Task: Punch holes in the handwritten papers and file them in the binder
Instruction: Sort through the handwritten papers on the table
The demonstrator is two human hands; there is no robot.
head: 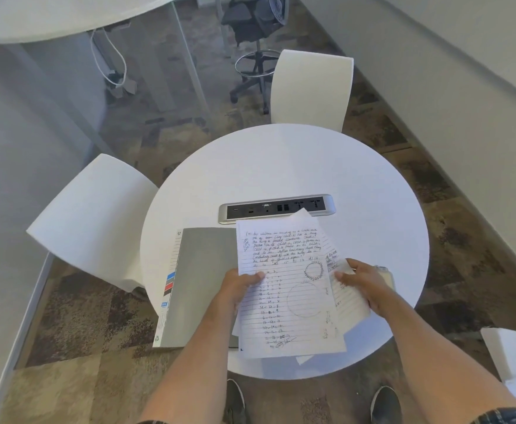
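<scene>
A stack of lined handwritten papers (284, 289) is held above the round white table (281, 166). My left hand (238, 286) grips the top sheet at its left edge, thumb on the page. The sheets fanned out underneath on the right are pinched by my right hand (363, 283). A grey binder (198, 286) lies shut on the table to the left of the papers, with coloured index tabs along its left edge. Something pale (386, 276) sits just behind my right hand, mostly hidden. I cannot tell what it is.
A silver power and socket strip (276, 208) is set into the table's middle, just beyond the papers. White chairs stand at the left (94, 221) and far side (311, 90). More white papers (513, 359) lie at the lower right. My shoes show below the table edge.
</scene>
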